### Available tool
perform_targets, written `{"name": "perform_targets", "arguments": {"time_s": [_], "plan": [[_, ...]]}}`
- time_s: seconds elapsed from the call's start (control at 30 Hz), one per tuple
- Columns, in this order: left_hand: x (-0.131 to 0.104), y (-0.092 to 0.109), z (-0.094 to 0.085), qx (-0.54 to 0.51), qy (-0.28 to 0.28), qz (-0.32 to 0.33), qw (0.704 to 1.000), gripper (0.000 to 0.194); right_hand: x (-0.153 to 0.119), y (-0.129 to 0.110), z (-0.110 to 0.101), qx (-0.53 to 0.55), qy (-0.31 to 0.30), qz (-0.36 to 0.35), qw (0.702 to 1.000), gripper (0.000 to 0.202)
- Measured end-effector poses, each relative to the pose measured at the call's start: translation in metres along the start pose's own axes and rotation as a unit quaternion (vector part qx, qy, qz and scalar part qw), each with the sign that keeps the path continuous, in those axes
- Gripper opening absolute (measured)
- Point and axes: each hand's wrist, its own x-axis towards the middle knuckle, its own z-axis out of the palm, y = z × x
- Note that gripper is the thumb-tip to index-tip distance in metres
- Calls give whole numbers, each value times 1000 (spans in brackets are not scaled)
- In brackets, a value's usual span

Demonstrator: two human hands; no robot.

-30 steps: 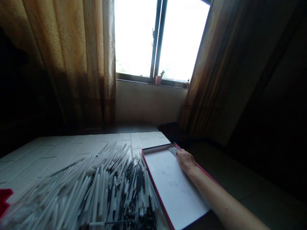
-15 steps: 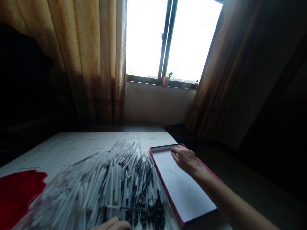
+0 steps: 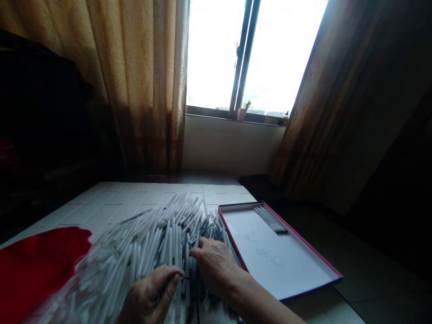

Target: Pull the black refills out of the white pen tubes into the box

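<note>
A large pile of thin white and dark sticks, like pens in clear sleeves (image 3: 135,256), covers the middle of the table. Low in the view, my left hand (image 3: 151,292) has thumb and finger pinched at a thin dark stick. Over the pile's right part is my right hand (image 3: 216,261), its fingers closed and pointing down; what they hold, if anything, is hidden. A shallow box with a pink rim (image 3: 303,245) lies right of the pile. Inside its far right corner several sticks (image 3: 271,220) lie side by side.
Red cloth (image 3: 43,265) lies at the table's left. The white brick-patterned tabletop (image 3: 118,195) shows behind the pile. Beyond are curtains (image 3: 145,90), a window, and a pink cup (image 3: 241,114) with items on the sill.
My right hand has moved from the box's far end left to the pile, uncovering the sticks in the box. My left hand has come further into view. The view has shifted slightly.
</note>
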Motion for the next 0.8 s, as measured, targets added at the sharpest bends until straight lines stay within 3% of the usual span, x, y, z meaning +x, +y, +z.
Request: {"name": "perform_targets", "arguments": {"time_s": [0.33,0.53,0.6,0.67,0.73,0.8], "plan": [[-1,-3,0,6,-2,7,1000,13,0,6,-9,-34,-5,-61,998,14],[1,0,1,21,11,-12,1000,16,-11,11,-19,-14,65,-23,998,17],[0,-1,1,32,17,-24,999,18,-19,9,-20,66,117,5,991,15],[-2,-2,2,50,16,-24,998,23,-28,4,-19,250,163,30,954,9],[-4,-2,3,68,20,-4,997,30,-35,-3,-15,477,161,45,863,6],[-7,-1,5,74,13,15,997,36,-39,-10,-9,639,116,45,759,19]]}}
